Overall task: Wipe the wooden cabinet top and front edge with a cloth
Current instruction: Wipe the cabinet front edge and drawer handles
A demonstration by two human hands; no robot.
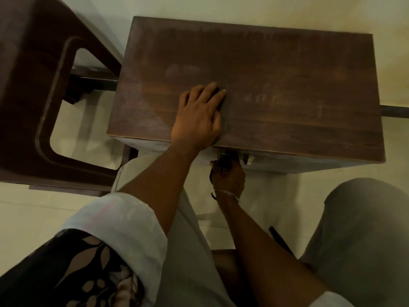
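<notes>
The dark wooden cabinet top [287, 74] fills the upper middle of the head view; it looks dusty, with smudge marks. My left hand [199, 116] rests flat on it near the front edge, fingers straight and pointing up and to the right. Below the edge, on the cabinet front [309, 161], my right hand [229, 177] curls round a small metal handle [222, 159]; a bangle sits on that wrist. No cloth is in view.
A dark brown plastic chair [33, 85] stands close to the cabinet's left side. My knees in grey trousers [365, 218] are at the bottom and right. A dark bar [396, 111] juts out at the cabinet's right. Pale floor tiles lie around.
</notes>
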